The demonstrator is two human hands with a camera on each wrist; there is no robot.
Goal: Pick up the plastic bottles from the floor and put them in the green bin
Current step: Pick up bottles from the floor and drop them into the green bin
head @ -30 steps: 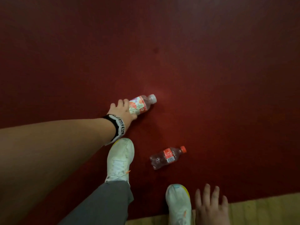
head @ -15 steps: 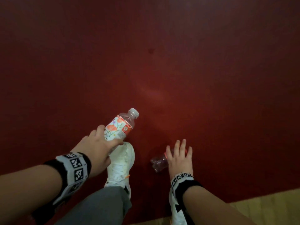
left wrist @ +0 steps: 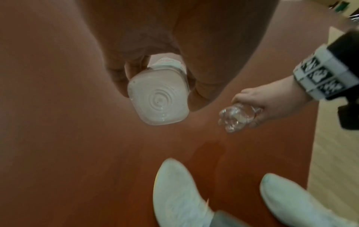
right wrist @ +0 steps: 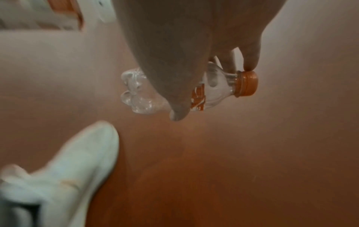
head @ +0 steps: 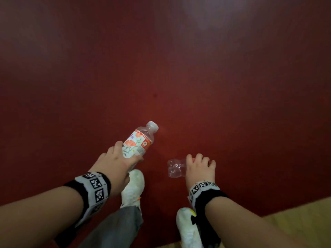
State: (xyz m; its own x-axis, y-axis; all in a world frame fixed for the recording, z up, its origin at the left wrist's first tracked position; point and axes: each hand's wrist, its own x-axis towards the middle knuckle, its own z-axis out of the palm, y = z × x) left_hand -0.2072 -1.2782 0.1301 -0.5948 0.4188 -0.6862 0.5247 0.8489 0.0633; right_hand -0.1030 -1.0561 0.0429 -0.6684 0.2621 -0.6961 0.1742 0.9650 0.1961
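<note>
My left hand [head: 116, 163] grips the lower half of a clear bottle with a flowered label [head: 138, 142] and a white cap, held above the red floor with the cap pointing away. From the left wrist its square base [left wrist: 158, 99] faces the camera between my fingers. My right hand [head: 199, 167] is curled round a small crumpled clear bottle [head: 176, 167] with a red label. In the right wrist view this bottle [right wrist: 213, 86] lies sideways under my thumb, orange cap to the right. The left wrist view also shows it [left wrist: 236, 116]. No green bin is in view.
My two white shoes [head: 133, 187] [head: 188, 228] stand on the dark red floor [head: 179, 68], just below the hands. A grey trouser leg [head: 114, 228] covers the left ankle. A strip of light wood floor [head: 295, 221] runs along the bottom right.
My left hand lifted the flowered bottle off the floor and drew it toward me. My right hand reached forward over the crumpled bottle and closed its fingers round it.
</note>
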